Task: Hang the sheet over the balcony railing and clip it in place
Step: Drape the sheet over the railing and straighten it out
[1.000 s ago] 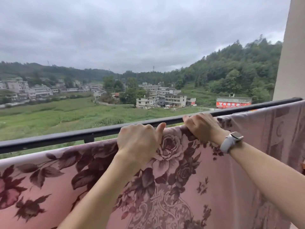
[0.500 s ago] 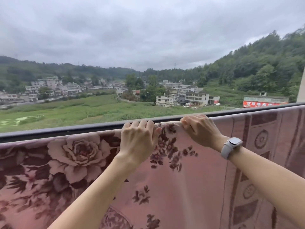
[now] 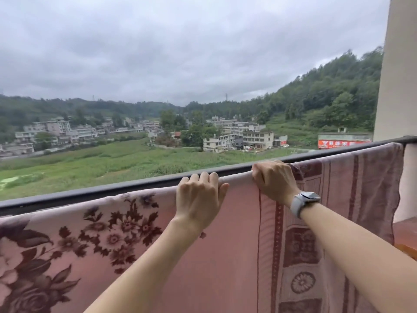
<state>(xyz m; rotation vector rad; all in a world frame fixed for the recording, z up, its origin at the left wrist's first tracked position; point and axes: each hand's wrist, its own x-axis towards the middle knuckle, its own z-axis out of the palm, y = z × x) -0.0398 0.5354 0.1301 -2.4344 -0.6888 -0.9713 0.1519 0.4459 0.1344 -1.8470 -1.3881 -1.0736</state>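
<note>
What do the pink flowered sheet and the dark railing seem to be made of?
Pink flowered sheet: probably a woven, slightly fuzzy cloth, matte; it drapes softly and its edge ripples.
Dark balcony railing: likely painted metal, smooth with a dull sheen; a straight, rigid bar. Neither is certain.

Flat, even daylight is coming off the overcast sky [image 3: 180, 41] at twelve o'clock; I'm seeing no hard shadows or glare, perhaps slight wide-angle bending toward three o'clock.
</note>
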